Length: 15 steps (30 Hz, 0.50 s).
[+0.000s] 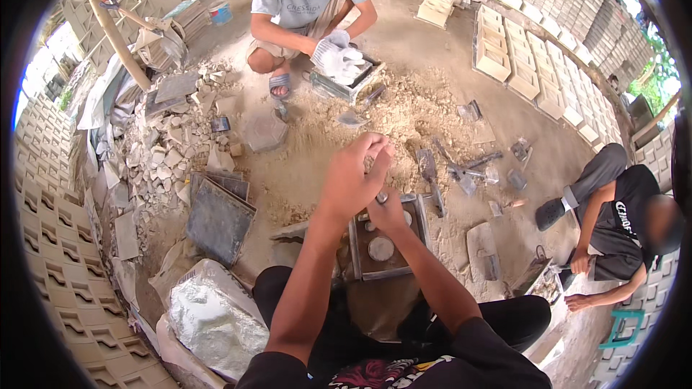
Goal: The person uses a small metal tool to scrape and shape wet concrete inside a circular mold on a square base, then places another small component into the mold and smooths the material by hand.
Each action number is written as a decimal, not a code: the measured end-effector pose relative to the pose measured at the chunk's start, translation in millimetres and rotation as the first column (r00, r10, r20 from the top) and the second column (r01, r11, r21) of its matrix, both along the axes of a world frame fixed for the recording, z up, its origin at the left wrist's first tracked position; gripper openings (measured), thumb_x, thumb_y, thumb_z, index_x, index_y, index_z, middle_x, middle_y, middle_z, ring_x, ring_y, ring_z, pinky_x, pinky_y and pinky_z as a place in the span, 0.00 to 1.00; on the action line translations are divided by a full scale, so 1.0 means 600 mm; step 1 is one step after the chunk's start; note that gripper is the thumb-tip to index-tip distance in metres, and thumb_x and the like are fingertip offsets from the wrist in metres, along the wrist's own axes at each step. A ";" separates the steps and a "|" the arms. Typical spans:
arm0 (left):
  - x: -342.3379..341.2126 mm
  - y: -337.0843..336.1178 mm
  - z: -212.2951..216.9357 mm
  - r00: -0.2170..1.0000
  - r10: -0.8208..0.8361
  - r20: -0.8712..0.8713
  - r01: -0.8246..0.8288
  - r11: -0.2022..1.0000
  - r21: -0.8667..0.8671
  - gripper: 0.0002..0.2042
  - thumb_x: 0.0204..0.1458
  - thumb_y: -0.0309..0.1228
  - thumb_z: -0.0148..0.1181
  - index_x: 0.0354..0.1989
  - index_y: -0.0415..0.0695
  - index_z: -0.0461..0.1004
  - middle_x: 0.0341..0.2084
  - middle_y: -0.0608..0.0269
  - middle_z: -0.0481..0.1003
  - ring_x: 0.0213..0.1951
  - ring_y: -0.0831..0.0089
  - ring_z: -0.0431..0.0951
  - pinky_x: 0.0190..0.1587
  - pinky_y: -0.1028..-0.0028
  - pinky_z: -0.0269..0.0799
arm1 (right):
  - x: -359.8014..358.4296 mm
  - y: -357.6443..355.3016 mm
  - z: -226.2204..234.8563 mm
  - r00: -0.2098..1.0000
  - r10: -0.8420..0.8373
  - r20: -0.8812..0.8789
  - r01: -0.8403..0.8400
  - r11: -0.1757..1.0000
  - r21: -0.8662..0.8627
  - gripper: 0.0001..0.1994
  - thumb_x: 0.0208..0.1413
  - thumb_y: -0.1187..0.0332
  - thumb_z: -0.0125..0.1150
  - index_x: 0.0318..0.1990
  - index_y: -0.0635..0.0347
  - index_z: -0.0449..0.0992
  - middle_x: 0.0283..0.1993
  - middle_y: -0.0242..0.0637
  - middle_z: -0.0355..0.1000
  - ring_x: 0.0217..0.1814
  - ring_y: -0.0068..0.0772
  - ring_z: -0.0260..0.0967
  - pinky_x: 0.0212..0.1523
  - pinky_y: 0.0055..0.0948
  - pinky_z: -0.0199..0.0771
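Your two hands [357, 176] [389, 215], with one square frame [382, 274] directly before you; around you, two co-workers [306, 3] [626, 223], one bucket [220, 14], one green stool [621, 328], one hexagonal slab [264, 130], one heap of white powder [213, 320].

Black tee [499, 357] with short sleeves [490, 346], and it's got a pretty loud print [371, 374] on the front: pinkish red, some yellow, bits of white. Black pants [515, 319] too. Forearms [310, 281] are bare, same for left grip [355, 176] and right grip [389, 214].
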State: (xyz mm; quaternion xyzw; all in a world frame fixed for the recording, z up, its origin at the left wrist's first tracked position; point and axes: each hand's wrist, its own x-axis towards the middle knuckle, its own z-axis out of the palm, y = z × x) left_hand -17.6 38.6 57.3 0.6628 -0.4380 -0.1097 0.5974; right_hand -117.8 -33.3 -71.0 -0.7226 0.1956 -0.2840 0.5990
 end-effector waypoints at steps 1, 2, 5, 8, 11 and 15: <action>0.000 -0.001 0.004 1.000 0.007 0.003 -0.007 1.000 0.000 0.15 0.59 0.37 0.57 0.44 0.36 0.74 0.38 0.50 0.80 0.46 0.62 0.81 0.42 0.67 0.75 | -0.001 -0.011 0.006 0.999 0.032 -0.032 -0.031 0.999 0.042 0.11 0.61 0.64 0.58 0.38 0.65 0.74 0.25 0.35 0.71 0.29 0.22 0.65 0.36 0.30 0.69; 0.001 0.004 0.007 1.000 -0.003 0.000 0.003 1.000 0.016 0.15 0.59 0.37 0.57 0.45 0.36 0.74 0.38 0.51 0.80 0.46 0.62 0.81 0.42 0.68 0.76 | 0.001 -0.005 0.014 0.999 0.013 0.045 -0.011 0.999 -0.048 0.11 0.62 0.63 0.58 0.38 0.64 0.74 0.24 0.35 0.71 0.29 0.22 0.65 0.35 0.30 0.69; 0.004 0.001 0.010 1.000 -0.012 0.003 0.012 1.000 0.020 0.15 0.59 0.36 0.58 0.45 0.36 0.74 0.37 0.51 0.80 0.46 0.63 0.81 0.41 0.69 0.76 | -0.005 -0.010 0.004 0.994 -0.046 0.097 0.073 0.956 -0.286 0.14 0.63 0.58 0.57 0.38 0.63 0.73 0.23 0.32 0.69 0.27 0.20 0.63 0.31 0.28 0.67; 0.006 0.008 -0.004 0.998 0.036 0.043 -0.036 0.999 0.016 0.14 0.59 0.36 0.58 0.44 0.36 0.74 0.37 0.52 0.80 0.46 0.66 0.81 0.42 0.70 0.75 | 0.000 -0.030 -0.025 0.997 -0.003 -0.072 0.000 0.999 -0.044 0.21 0.65 0.51 0.51 0.34 0.63 0.72 0.19 0.32 0.66 0.24 0.21 0.61 0.25 0.28 0.63; 0.003 0.006 0.012 0.999 0.024 -0.042 -0.023 0.999 0.026 0.14 0.58 0.35 0.59 0.44 0.36 0.74 0.37 0.52 0.80 0.45 0.67 0.81 0.44 0.70 0.75 | 0.003 -0.015 0.021 0.981 -0.193 0.003 0.192 0.971 -0.140 0.23 0.65 0.50 0.52 0.29 0.63 0.73 0.19 0.31 0.65 0.22 0.21 0.60 0.23 0.27 0.62; 0.018 0.011 0.011 0.999 0.045 -0.027 -0.045 0.999 0.027 0.14 0.58 0.34 0.59 0.44 0.35 0.75 0.37 0.52 0.80 0.45 0.68 0.81 0.45 0.70 0.74 | -0.006 -0.014 -0.003 0.976 -0.217 -0.015 0.214 0.969 -0.121 0.26 0.64 0.48 0.53 0.27 0.66 0.73 0.19 0.34 0.66 0.22 0.24 0.60 0.24 0.30 0.62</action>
